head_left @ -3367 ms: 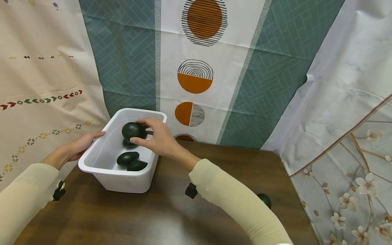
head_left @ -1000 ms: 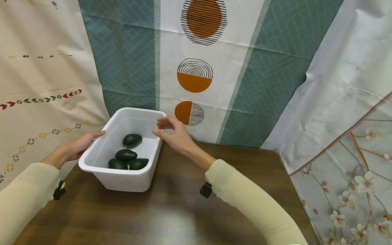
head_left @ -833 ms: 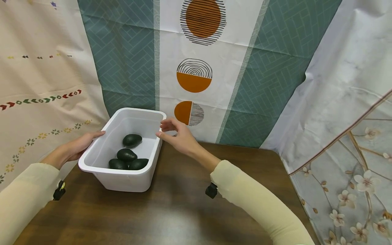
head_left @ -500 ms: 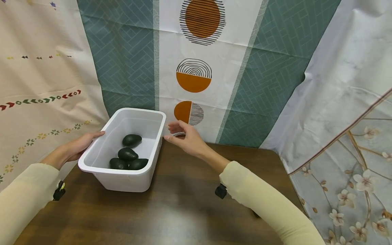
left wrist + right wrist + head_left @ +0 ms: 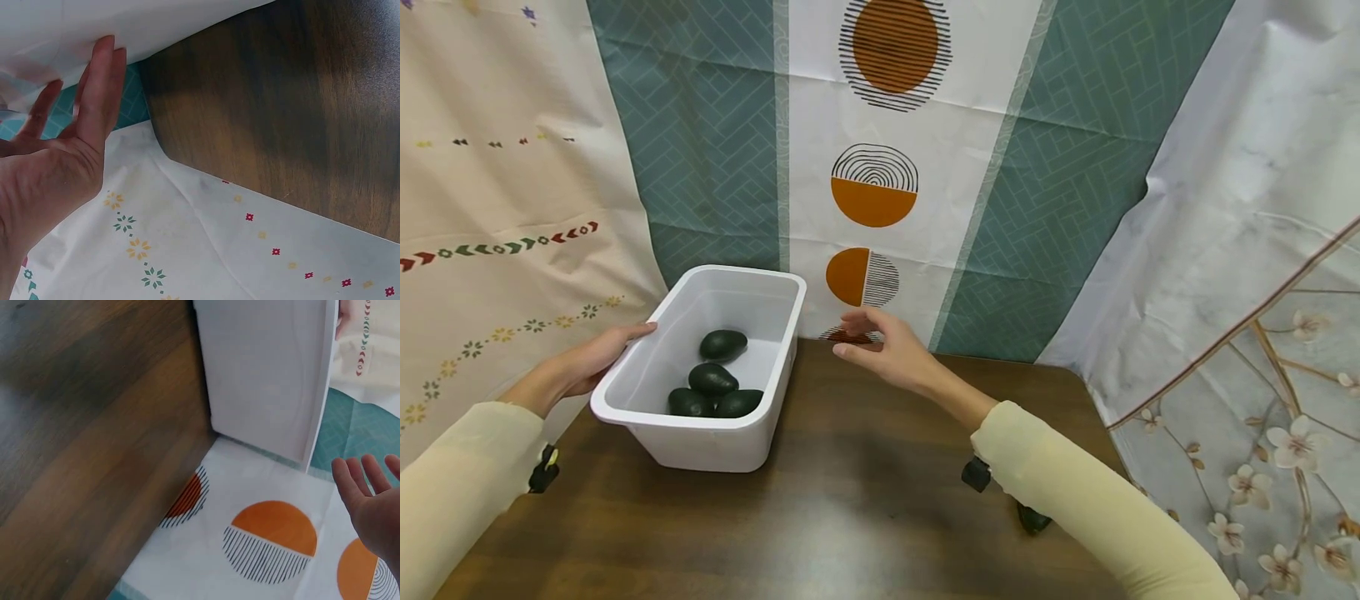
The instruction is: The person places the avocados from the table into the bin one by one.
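A white plastic bin (image 5: 700,423) stands at the left of the table. My left hand (image 5: 583,358) holds its left rim, thumb at the edge and fingers against the outer wall; in the left wrist view those fingers (image 5: 97,94) reach up along the wall. Inside lie several dark green avocados: one avocado (image 5: 723,344) farther back, another avocado (image 5: 712,378) on top of a close group near the front. My right hand (image 5: 891,350) hovers right of the bin, fingers loosely bent with nothing in them. Another dark avocado (image 5: 1033,518) on the table is partly hidden by the right sleeve.
The brown wooden table (image 5: 850,500) ends at the back against a patterned curtain (image 5: 715,167). A cream cloth (image 5: 512,208) hangs close on the left, and a white floral cloth (image 5: 1262,375) borders the right.
My right hand has let go of an avocado inside the bin, lifted out and moved right, past the rim. The avocado on the table shows again beside the sleeve. The left hand stays put.
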Available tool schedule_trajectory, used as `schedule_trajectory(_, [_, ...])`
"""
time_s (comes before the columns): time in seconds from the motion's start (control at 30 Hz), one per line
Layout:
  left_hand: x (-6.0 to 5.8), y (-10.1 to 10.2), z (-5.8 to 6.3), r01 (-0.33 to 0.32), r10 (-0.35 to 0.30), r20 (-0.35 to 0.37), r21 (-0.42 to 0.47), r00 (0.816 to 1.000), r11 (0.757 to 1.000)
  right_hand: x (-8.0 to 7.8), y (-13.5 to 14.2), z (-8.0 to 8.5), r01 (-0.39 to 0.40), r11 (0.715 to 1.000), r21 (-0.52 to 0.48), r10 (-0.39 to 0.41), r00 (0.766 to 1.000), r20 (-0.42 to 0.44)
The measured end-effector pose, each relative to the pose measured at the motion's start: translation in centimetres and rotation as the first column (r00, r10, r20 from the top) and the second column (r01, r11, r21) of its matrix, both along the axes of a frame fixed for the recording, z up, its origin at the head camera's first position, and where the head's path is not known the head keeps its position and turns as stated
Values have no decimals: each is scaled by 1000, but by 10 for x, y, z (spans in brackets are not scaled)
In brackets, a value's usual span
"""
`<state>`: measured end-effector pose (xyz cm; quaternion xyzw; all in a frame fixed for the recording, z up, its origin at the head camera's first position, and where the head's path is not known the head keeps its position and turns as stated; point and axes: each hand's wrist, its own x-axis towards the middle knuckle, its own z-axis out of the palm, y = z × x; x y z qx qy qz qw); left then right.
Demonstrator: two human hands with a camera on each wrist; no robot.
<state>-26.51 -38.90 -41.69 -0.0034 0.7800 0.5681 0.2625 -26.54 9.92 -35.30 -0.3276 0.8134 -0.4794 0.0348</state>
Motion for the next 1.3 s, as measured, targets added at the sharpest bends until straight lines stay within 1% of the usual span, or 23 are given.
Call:
schedule_trajectory(0.13, [0,-1,0,-1,1,-2,-1,1000,1000,0,9,-1,-6,999,39,6,1000,-7])
schedule_trajectory(0.33, [0,0,-1,5,-5,-3,14,1000,1000,2,22,-3,-20,998,60,20,1000,-4])
schedule_trajectory(0.47, [-1,0,-2,16,-16,-13,17,1000,1000,4,32,-5,-10,996,93,11,1000,-11])
schedule_trajectory(0.63, [-3,1,0,11,-11,-13,9,1000,1000,5,43,-8,-6,994,105,8,1000,-13])
schedule_trajectory(0.8, [-2,0,0,11,-11,-10,4,1000,1000,4,55,-12,-2,993,122,4,1000,-18])
schedule_trajectory(1.0, [0,-1,-1,-11,11,10,-1,1000,1000,6,74,-18,28,985,168,-27,1000,-8])
schedule_trajectory(1.23, [-2,-1,-3,2,-2,14,11,1000,1000,8,99,-23,77,975,210,-73,997,-27])
schedule_trajectory(1.3, [-3,-2,-3,-5,4,24,20,1000,1000,8,106,-25,91,972,218,-87,996,-28])
